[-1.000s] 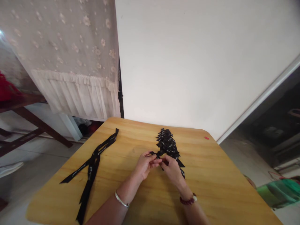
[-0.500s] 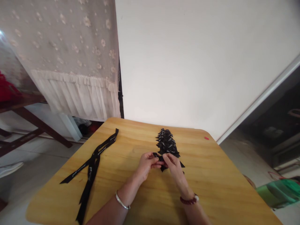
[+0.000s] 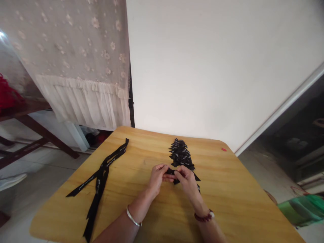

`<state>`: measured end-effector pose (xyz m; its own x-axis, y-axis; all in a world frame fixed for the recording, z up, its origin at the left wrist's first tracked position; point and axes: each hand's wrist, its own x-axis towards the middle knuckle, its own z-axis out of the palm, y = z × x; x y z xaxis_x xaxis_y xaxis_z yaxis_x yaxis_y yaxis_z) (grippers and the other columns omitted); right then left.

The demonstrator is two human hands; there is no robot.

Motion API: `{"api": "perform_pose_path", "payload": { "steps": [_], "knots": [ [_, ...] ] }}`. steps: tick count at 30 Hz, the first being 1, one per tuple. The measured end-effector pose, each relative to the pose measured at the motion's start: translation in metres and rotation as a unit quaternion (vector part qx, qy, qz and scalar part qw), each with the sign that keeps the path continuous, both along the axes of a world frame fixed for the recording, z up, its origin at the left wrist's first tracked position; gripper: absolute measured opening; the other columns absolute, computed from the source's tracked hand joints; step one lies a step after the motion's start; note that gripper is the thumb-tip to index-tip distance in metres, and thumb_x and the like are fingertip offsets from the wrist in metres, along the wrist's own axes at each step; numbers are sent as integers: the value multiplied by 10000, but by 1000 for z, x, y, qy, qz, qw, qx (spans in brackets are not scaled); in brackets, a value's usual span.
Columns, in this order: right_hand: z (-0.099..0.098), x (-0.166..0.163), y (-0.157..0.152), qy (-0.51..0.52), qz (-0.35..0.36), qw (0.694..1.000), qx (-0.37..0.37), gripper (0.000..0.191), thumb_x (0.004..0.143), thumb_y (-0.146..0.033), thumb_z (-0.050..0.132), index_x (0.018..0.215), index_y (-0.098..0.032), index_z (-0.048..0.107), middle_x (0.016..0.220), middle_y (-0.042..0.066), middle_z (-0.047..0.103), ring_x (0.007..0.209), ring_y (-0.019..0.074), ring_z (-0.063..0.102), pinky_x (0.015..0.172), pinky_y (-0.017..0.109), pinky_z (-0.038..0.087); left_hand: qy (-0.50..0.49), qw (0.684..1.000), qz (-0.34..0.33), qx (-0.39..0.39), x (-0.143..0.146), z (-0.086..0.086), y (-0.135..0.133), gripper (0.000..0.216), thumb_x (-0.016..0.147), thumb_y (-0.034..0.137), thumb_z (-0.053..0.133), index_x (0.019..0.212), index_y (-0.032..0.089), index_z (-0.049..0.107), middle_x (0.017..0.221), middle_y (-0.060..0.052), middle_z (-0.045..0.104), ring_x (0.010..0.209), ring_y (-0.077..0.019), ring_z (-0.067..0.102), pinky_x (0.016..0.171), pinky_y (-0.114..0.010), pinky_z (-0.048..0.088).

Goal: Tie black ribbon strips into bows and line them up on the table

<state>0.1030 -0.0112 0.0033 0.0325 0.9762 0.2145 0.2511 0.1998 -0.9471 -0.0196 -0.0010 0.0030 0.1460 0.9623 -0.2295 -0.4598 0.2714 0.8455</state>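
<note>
Between my two hands is a short folded black ribbon point(image 3: 170, 171), held over the middle of the table. My left hand point(image 3: 158, 177) pinches one side of it with thumb and fingers. On the other side, my right hand point(image 3: 186, 179) grips it, and a ribbon end hangs below. Just beyond my hands lies a row of black ribbon bows point(image 3: 180, 153) with white lettering, the nearest partly hidden by my right hand. Off to the left, several long black ribbon strips point(image 3: 100, 179) lie crossed on the tabletop.
The wooden table point(image 3: 227, 202) has rounded corners and meets a white wall panel point(image 3: 202, 67). A small red piece point(image 3: 223, 149) lies near the far right corner. A lace curtain point(image 3: 83, 67) hangs at left; a green translucent item point(image 3: 301, 209) stands right.
Both thumbs have shifted on the ribbon, which now lies flatter and straighter between my hands. My right hand's fingers are more curled. The bows and strips have stayed in place.
</note>
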Motion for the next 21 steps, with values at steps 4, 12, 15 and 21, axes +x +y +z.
{"api": "perform_pose_path", "payload": {
  "steps": [4,12,15,21],
  "knots": [
    [-2,-1,0,-17,-1,1000,7,200,703,-261,513,539,-186,426,485,-62,376,476,92,344,457,210,298,-9,1000,14,-4,2,-1,0,231,639,335,604,631,123,513,536,-12,606,445,-163,605,419,-231,478],
    [1,2,2,3,-25,1000,-17,200,670,-281,526,526,-181,429,483,-57,389,474,91,342,460,215,290,-66,996,-52,-31,-4,4,0,189,646,266,633,697,100,560,650,-68,652,601,-192,642,501,-231,498],
    [5,3,2,27,-20,999,-32,214,656,-313,550,525,-177,448,476,-53,412,467,92,361,457,216,299,-75,994,-79,-33,-6,4,0,160,596,170,676,695,92,578,697,-84,662,666,-192,643,558,-224,501],
    [14,5,-2,46,5,998,-54,316,743,-433,468,587,-164,525,574,-3,534,569,129,475,516,224,359,3,990,-140,-25,-5,2,-2,189,593,204,668,709,64,618,655,-104,659,558,-170,628,497,-224,476]
  ]
}}
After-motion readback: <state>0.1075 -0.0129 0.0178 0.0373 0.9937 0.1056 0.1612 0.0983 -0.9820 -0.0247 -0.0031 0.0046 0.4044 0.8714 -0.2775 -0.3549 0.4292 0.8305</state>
